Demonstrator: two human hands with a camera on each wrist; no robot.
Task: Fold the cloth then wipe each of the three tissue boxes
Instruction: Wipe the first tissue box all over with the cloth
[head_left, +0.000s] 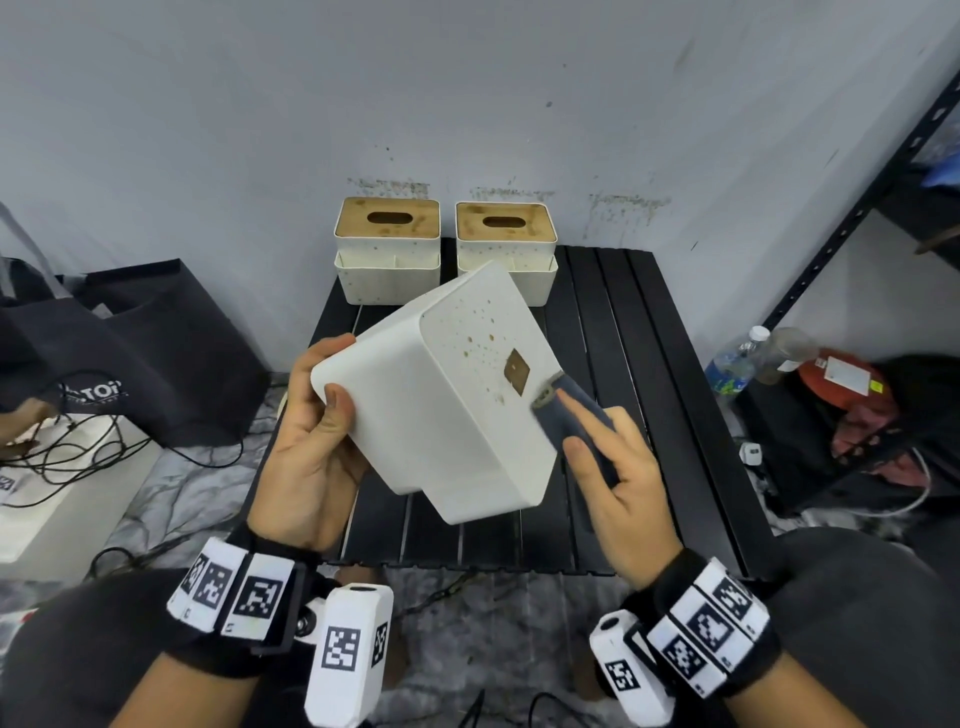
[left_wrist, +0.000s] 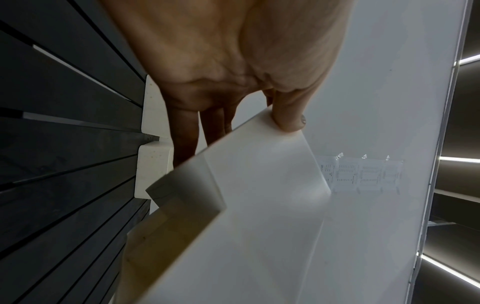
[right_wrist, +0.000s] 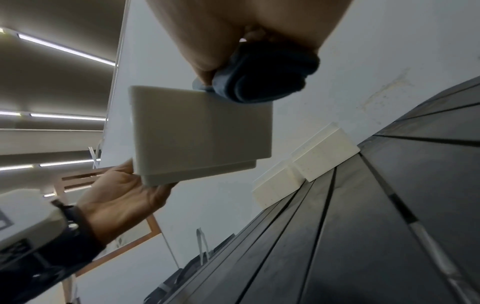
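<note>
My left hand (head_left: 311, 421) grips a white tissue box (head_left: 441, 395) tilted in the air above the black slatted table (head_left: 649, 364), thumb on its upper face, fingers beneath. The box's speckled underside with a brown square sticker (head_left: 517, 371) faces up and right. My right hand (head_left: 608, 467) holds a folded dark blue cloth (head_left: 566, 415) pressed against that underside near its right edge. In the right wrist view the cloth (right_wrist: 262, 76) meets the box (right_wrist: 200, 133) at its top corner. In the left wrist view my thumb (left_wrist: 288, 115) lies on the box (left_wrist: 259, 205). Two more tissue boxes (head_left: 387, 249) (head_left: 506, 249) with wooden lids stand at the table's far edge.
A grey wall rises behind the table. A dark bag (head_left: 135, 343) and cables lie on the floor at left. At right stands a black metal shelf (head_left: 852, 218) with a plastic bottle (head_left: 735, 358) and clutter beside it.
</note>
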